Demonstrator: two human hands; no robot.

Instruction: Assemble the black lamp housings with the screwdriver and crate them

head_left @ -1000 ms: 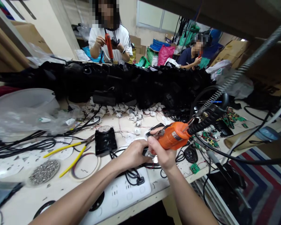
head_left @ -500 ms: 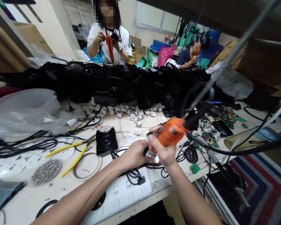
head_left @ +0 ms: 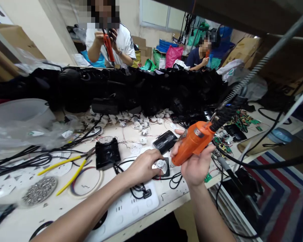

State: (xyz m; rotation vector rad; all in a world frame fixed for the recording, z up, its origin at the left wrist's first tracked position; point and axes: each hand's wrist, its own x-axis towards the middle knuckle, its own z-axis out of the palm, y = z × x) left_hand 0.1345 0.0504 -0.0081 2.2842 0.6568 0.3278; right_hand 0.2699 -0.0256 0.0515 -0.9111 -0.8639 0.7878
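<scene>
My left hand point(head_left: 147, 164) is closed at the edge of a small black housing point(head_left: 165, 172), holding it down on the bench. Inside that housing sits a small round silver motor point(head_left: 161, 163) with thin red wires. An orange electric screwdriver point(head_left: 193, 143) rests in my right hand point(head_left: 195, 169), its tip pointing down and left, apart from the motor. The fingers of that hand curl loosely round the tool, and the thumb stands away from it. Just behind the housing lies a black rectangular casing point(head_left: 165, 142).
A white power strip point(head_left: 131, 208) lies along the front edge. To the left are yellow-handled pliers point(head_left: 77, 171), a dish of screws point(head_left: 40, 191), a tape roll point(head_left: 99, 183) and a black open case point(head_left: 107, 154). Black parts point(head_left: 141, 90) are heaped behind. Two people work beyond.
The screwdriver has lifted off the motor and moved right with my right hand, whose grip has loosened. The motor and the black casing behind it now show. My left hand stays at the housing.
</scene>
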